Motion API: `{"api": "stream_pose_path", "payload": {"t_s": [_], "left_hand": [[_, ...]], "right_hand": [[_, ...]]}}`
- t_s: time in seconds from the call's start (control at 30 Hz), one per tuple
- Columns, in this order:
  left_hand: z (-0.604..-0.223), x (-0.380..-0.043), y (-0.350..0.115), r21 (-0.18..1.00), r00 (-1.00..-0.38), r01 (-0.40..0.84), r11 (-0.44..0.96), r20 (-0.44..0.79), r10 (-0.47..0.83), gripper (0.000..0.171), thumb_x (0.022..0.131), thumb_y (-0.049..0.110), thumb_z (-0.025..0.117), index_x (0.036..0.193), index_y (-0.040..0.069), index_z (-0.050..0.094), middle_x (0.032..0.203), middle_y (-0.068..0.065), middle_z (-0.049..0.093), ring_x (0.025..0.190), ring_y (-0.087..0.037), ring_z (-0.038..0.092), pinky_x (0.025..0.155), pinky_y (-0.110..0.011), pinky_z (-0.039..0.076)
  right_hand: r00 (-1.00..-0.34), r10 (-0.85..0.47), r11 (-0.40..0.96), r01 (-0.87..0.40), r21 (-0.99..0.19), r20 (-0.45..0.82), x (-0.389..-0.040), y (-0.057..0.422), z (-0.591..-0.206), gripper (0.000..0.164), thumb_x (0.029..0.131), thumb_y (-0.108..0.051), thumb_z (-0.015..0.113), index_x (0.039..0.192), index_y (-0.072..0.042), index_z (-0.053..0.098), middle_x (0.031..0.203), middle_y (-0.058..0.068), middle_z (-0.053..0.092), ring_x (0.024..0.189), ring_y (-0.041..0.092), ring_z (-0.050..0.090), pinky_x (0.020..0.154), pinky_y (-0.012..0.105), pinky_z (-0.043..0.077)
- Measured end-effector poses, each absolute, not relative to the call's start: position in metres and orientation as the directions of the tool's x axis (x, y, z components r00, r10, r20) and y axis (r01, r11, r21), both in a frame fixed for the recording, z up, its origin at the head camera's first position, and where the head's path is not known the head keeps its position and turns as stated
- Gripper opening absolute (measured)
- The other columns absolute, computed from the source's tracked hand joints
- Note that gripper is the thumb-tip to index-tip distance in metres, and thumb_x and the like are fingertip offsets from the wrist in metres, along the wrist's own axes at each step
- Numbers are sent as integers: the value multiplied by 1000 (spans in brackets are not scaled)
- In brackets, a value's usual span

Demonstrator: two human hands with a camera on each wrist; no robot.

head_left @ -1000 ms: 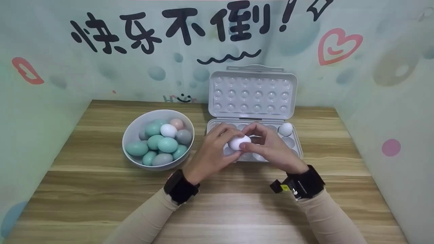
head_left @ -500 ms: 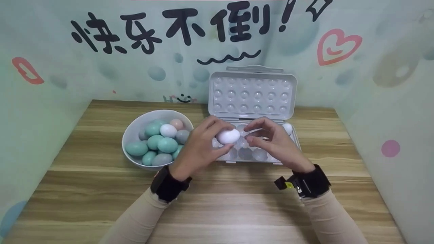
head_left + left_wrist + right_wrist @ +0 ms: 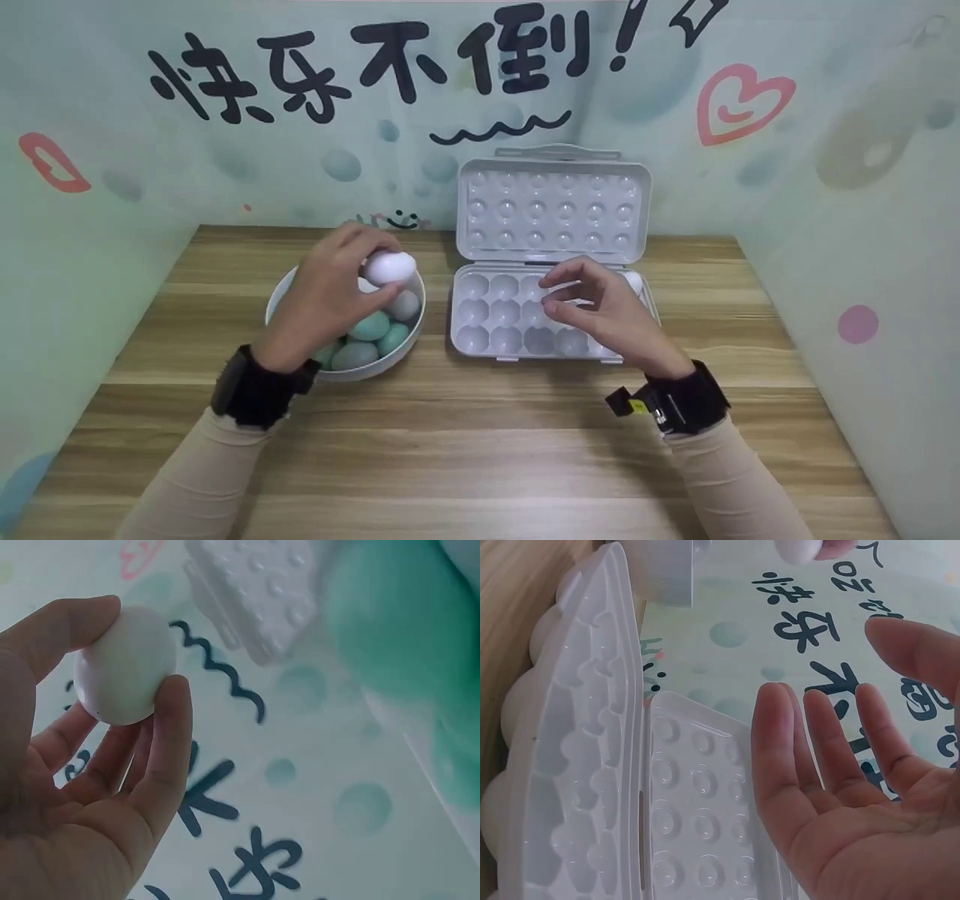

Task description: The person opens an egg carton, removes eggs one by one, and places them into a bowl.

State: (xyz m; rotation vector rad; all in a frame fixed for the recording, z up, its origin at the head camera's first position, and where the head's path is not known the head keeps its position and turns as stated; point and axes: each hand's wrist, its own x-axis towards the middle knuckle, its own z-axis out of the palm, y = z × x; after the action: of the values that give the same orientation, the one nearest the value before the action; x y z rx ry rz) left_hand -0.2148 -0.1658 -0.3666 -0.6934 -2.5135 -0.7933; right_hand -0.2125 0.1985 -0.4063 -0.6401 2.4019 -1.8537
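A white egg (image 3: 390, 268) is held between the thumb and fingers of my left hand (image 3: 322, 292), above the white bowl (image 3: 412, 339). The left wrist view shows the egg (image 3: 126, 666) pinched near the fingertips. My right hand (image 3: 607, 311) hovers over the right part of the egg box (image 3: 474, 311), its fingers loosely bent with nothing between them. Behind that hand, another white egg (image 3: 634, 283) sits partly hidden in a back cup at the box's right end. Green eggs (image 3: 370, 325) and grey eggs (image 3: 355, 355) fill the bowl, partly covered by my left hand.
The box's dimpled lid (image 3: 552, 210) stands open against the printed backdrop (image 3: 285, 180). Bowl and box sit side by side on the wooden table (image 3: 450, 442), bowl on the left. Backdrop walls (image 3: 847, 247) close in both sides.
Both hands were on the white egg over the box. The right let go and stayed over the box; the left carried the egg leftward to above the bowl.
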Motion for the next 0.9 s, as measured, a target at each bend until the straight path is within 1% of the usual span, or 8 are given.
{"api": "stream_pose_path", "payload": {"t_s": [0.1,0.2,0.27,0.43,0.57,0.67,0.8,0.9], "left_hand": [[-364,-221,-186,376,-807,545,750,479,346,38,86,14,89,117,6,70,116,-12,65,104,-30,62,91,-49,59],[-363,-225,-203,351,-817,537,767,443,369,35,87,10,87,116,4,69,112,-14,64,100,-31,61,89,-51,59],[-363,-228,-212,348,-831,525,777,407,379,34,86,9,87,115,3,69,112,-15,64,100,-32,61,88,-51,58],[-366,-233,-232,352,-895,437,828,267,358,36,87,10,85,119,3,69,118,-18,65,104,-36,60,92,-57,57],[-369,-236,-246,361,-929,369,856,183,323,36,88,12,83,121,3,69,117,-19,64,104,-38,57,93,-59,55],[-369,-236,-251,347,-936,352,869,154,318,35,89,15,83,119,3,69,114,-19,63,102,-37,56,90,-56,55],[-370,-234,-257,334,-932,362,871,127,339,32,88,15,85,114,3,69,111,-18,65,101,-37,54,86,-53,54],[-373,-234,-261,343,-933,357,869,88,349,31,88,11,85,113,4,68,113,-18,67,104,-38,54,88,-54,54]], "right_hand": [[-912,-348,203,-298,-933,216,-213,199,-407,34,95,-5,79,125,-2,65,126,11,69,113,35,71,92,37,62],[-915,-336,206,-303,-930,224,-214,201,-408,34,94,-3,78,125,-2,65,125,11,69,111,32,72,90,37,62],[-917,-328,210,-305,-929,227,-214,201,-408,33,94,-2,78,125,-2,65,125,11,69,111,32,72,90,36,63],[-920,-320,224,-305,-926,226,-215,202,-408,35,94,-2,78,126,0,65,125,11,69,114,42,70,89,35,63],[-927,-304,248,-301,-921,221,-216,201,-408,36,93,-2,79,126,0,64,125,12,68,115,43,69,89,34,63],[-932,-292,258,-293,-921,215,-217,202,-407,37,92,-2,79,126,-2,64,127,12,67,116,39,70,89,35,63],[-936,-282,264,-287,-921,211,-217,203,-407,38,92,-3,80,127,-3,65,129,10,66,117,37,69,87,36,63],[-933,-282,275,-302,-913,223,-218,203,-408,39,91,-2,80,127,-2,64,129,11,66,118,41,68,88,35,63]]}}
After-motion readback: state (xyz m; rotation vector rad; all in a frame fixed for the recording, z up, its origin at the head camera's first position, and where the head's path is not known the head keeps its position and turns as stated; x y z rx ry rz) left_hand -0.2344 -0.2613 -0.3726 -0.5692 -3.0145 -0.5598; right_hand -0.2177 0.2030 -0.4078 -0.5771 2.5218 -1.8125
